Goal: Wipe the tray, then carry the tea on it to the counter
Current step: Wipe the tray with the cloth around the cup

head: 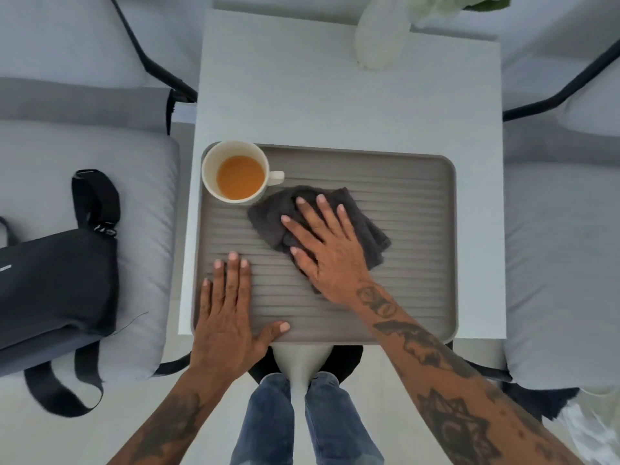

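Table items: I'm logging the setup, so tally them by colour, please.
Grey: 2, tray and cloth
White: 2, cup of tea and vase
Total: 4

Ribbed grey tray (402,297), charcoal cloth (365,229), cream cup (214,162) of amber tea (240,177).

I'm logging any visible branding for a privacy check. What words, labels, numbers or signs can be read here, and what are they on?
No text can be read in this view.
Black bag on the left seat cushion: a small white mark near its left edge, too small and blurred to read.
Cup of tea, ribbed tray, dark cloth, white vase: no lettering visible.
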Demonstrator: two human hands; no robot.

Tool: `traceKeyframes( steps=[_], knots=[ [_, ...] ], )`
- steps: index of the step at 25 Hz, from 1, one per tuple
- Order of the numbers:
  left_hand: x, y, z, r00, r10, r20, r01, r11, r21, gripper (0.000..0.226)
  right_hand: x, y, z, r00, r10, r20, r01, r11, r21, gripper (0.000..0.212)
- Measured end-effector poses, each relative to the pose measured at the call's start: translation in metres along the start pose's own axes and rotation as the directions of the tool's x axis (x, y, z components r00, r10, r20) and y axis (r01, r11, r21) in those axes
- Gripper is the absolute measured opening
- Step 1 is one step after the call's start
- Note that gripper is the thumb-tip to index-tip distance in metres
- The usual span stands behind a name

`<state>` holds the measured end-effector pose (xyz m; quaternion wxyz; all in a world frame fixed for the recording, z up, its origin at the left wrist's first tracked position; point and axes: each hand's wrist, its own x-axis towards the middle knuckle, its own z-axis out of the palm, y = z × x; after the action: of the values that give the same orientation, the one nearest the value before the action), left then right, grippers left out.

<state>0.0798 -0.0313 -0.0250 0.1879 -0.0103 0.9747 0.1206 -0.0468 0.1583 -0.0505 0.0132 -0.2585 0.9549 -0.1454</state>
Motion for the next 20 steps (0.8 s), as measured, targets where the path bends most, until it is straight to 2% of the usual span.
traceKeyframes(
  steps=[1,3,5,7,8,9,10,12,14,16,19,20],
  knots=[
    [0.000,0.000,0.000,1.000,0.000,0.000,0.000,1.000,-0.003,0.115,-0.008,0.021,-0.006,0.999,0.042,-0.014,-0.042,0.999,-0.025,0.051],
    [0.000,0.001,0.000,1.000,-0.001,0.014,0.001,1.000,0.001,0.115,-0.029,0.062,-0.018,0.966,0.253,-0.055,-0.257,0.963,-0.084,0.056],
    [0.001,0.000,0.000,1.000,-0.003,0.022,0.002,1.000,0.006,0.115,-0.042,0.087,-0.028,0.882,0.461,-0.092,-0.469,0.878,-0.093,0.062],
    [0.001,-0.001,0.001,0.999,0.005,0.034,-0.005,1.000,0.004,0.115,-0.033,0.084,-0.024,0.803,0.584,-0.122,-0.595,0.798,-0.098,0.064],
    [0.001,0.000,0.001,0.999,0.006,0.040,-0.006,1.000,0.005,0.115,-0.022,0.076,-0.021,0.785,0.605,-0.130,-0.617,0.782,-0.090,0.064],
    [0.001,0.000,0.001,0.999,0.003,0.039,-0.004,1.000,0.006,0.115,-0.007,0.063,-0.017,0.806,0.579,-0.124,-0.590,0.804,-0.078,0.063],
    [0.001,0.000,0.001,0.999,-0.001,0.037,0.000,1.000,0.010,0.115,0.008,0.048,-0.012,0.859,0.500,-0.111,-0.508,0.859,-0.059,0.061],
    [0.001,0.000,0.001,0.999,-0.004,0.042,0.003,1.000,0.009,0.116,0.030,0.018,-0.002,0.965,0.259,-0.046,-0.260,0.965,-0.041,0.058],
    [0.001,0.001,0.000,0.999,-0.006,0.051,0.006,1.000,0.007,0.117,0.033,0.016,-0.001,0.992,0.124,0.001,-0.124,0.992,-0.031,0.056],
    [0.001,0.002,-0.001,0.999,-0.010,0.046,0.009,1.000,0.013,0.117,0.022,0.044,-0.009,0.988,0.155,-0.008,-0.155,0.987,-0.050,0.057],
    [0.001,0.000,-0.001,0.999,-0.004,0.040,0.004,1.000,0.005,0.116,-0.020,0.096,-0.030,0.928,0.371,-0.029,-0.371,0.922,-0.110,0.059],
    [0.001,0.000,-0.001,0.999,0.002,0.039,-0.002,1.000,0.011,0.115,-0.036,0.107,-0.037,0.921,0.389,-0.016,-0.389,0.915,-0.111,0.059]
  ],
)
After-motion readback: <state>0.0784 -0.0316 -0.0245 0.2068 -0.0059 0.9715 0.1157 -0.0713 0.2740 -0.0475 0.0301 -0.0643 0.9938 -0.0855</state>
